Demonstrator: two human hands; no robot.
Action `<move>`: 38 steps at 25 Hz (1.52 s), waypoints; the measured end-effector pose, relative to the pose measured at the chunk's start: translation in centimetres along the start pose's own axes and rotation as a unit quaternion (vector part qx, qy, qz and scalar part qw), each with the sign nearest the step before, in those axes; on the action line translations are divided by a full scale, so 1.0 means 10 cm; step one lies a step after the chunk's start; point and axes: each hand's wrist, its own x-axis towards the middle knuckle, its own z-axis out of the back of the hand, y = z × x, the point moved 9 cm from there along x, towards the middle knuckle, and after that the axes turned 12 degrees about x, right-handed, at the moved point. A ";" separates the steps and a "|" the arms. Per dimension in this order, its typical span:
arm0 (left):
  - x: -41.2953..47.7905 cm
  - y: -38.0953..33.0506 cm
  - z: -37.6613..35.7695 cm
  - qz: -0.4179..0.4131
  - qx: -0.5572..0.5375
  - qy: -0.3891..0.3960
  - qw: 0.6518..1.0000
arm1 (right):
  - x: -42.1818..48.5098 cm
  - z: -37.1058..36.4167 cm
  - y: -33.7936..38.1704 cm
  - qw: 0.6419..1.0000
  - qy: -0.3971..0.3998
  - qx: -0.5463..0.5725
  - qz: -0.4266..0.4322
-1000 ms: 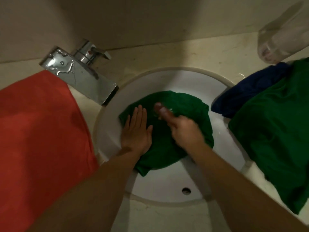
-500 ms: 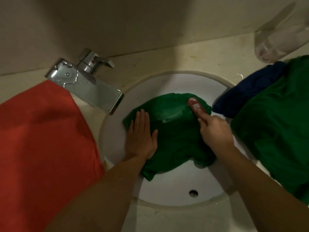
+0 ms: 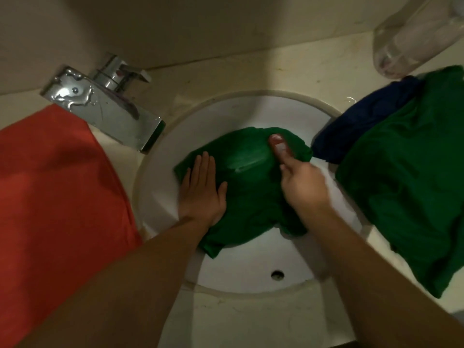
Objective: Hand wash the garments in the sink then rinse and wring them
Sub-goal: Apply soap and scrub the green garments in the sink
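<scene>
Soaping stage, I judge: my left hand [image 3: 202, 190] flat on shirt [image 3: 251, 194], right hand [image 3: 305, 185] fingers [image 3: 285, 165] curled round soap [image 3: 277, 144]; rinsing, wringing remain

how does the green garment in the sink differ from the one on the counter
The green garment in the sink is bunched; the green garment on the counter lies spread out. The left hand presses the sink one flat and the right hand holds a soap bar on it; the counter one is untouched. The sink one bears a pale streak, the other none. Both are dark green.
</scene>
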 end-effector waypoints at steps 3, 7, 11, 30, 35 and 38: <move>0.01 0.03 -0.02 0.016 0.013 -0.016 1.000 | -0.28 -0.79 0.79 0.985 0.103 0.026 0.138; 0.00 0.01 -0.01 0.006 0.014 -0.010 1.000 | 0.00 -0.33 0.12 0.995 0.029 0.098 -0.010; 0.01 0.02 0.01 0.009 0.011 -0.006 1.000 | -0.09 -0.20 0.17 0.995 -0.014 0.103 -0.012; 0.02 0.04 -0.02 0.012 -0.001 0.003 1.000 | -0.28 0.12 -0.35 0.994 0.002 0.007 -0.109; 0.02 0.04 -0.03 0.023 0.004 -0.019 1.000 | -0.62 -0.67 0.63 0.988 0.124 0.008 0.088; 0.02 0.04 -0.01 0.015 -0.008 -0.013 1.000 | -0.39 -0.17 -0.04 0.994 0.089 -0.028 -0.052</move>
